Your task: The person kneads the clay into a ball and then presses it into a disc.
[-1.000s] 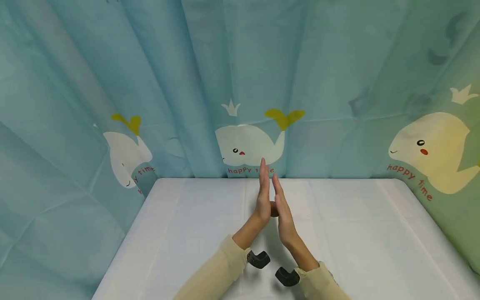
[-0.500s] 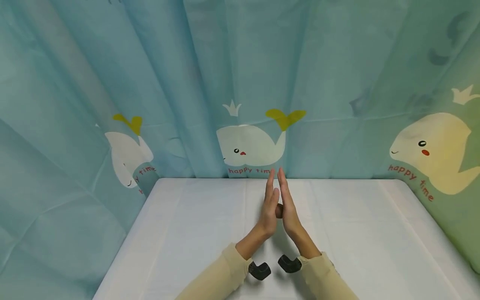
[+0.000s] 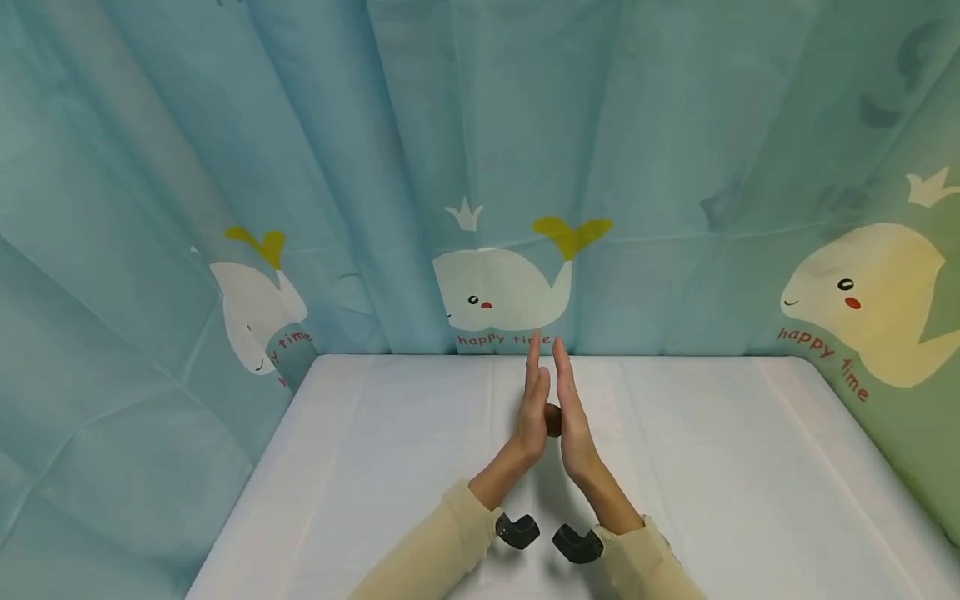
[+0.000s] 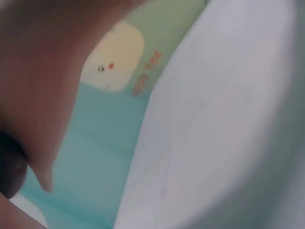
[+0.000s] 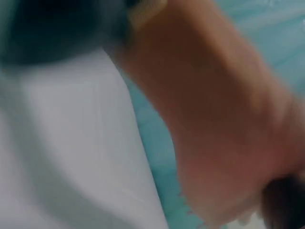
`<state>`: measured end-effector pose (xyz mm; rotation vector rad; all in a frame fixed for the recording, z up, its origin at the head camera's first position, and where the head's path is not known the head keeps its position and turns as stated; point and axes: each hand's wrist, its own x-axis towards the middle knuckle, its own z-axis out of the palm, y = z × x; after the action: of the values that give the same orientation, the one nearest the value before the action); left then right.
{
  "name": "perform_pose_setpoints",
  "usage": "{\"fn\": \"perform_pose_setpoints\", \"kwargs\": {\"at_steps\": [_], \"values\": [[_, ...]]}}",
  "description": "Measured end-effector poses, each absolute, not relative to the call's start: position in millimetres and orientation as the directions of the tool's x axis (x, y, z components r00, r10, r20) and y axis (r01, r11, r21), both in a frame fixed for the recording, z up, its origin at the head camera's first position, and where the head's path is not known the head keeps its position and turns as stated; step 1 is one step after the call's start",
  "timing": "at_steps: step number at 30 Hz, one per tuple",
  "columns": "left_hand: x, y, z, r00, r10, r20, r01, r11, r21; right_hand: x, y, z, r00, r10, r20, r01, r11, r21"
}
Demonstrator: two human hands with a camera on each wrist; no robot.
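Observation:
In the head view a small dark brown ball (image 3: 553, 420) sits between my two palms, above the white table. My left hand (image 3: 533, 421) lies flat along the ball's left side, fingers straight and pointing away. Against its right side is my right hand (image 3: 576, 425), also flat with straight fingers. The fingertips lean toward each other with a narrow gap. In the left wrist view the ball (image 4: 11, 169) shows dark at the left edge beside a palm. The right wrist view has the ball (image 5: 284, 202) at the lower right, partly cut off.
A white-covered table (image 3: 390, 433) lies beneath the hands. Behind it hangs a blue-green curtain (image 3: 675, 167) with printed whales. Black wrist camera mounts (image 3: 517, 531) stick out inward from both cream sleeves (image 3: 442, 542), close together.
The palms have slid against each other around the ball. My left hand drew back, then edged forward; the right went forward, then back slightly. The ball has stayed between them.

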<state>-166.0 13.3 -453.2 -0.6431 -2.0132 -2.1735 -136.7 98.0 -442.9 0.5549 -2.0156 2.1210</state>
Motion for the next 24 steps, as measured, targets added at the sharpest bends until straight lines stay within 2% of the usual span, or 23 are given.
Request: {"fn": "perform_pose_setpoints", "kwargs": {"at_steps": [5, 10, 17, 24], "values": [[-150.0, 19.4, -443.6, -0.898, 0.22, 0.381, 0.351, -0.166, 0.922, -153.3, 107.9, -447.2, -0.938, -0.131, 0.321, -0.313, -0.079, -0.947], [-150.8, 17.5, -440.3, -0.902, 0.174, 0.395, 0.364, -0.188, 0.912, -146.9, 105.0, -457.8, -0.949, -0.165, 0.27, -0.247, -0.147, -0.958], [-166.6, 8.4, -434.1, -0.908, 0.128, 0.399, 0.371, -0.198, 0.907, -128.5, 95.2, -452.0, -0.922, -0.195, 0.333, -0.31, -0.142, -0.94], [-156.2, 15.7, -443.4, -0.913, 0.213, 0.348, 0.307, -0.204, 0.93, -133.4, 101.7, -434.0, -0.921, -0.153, 0.358, -0.348, -0.09, -0.933]]}}
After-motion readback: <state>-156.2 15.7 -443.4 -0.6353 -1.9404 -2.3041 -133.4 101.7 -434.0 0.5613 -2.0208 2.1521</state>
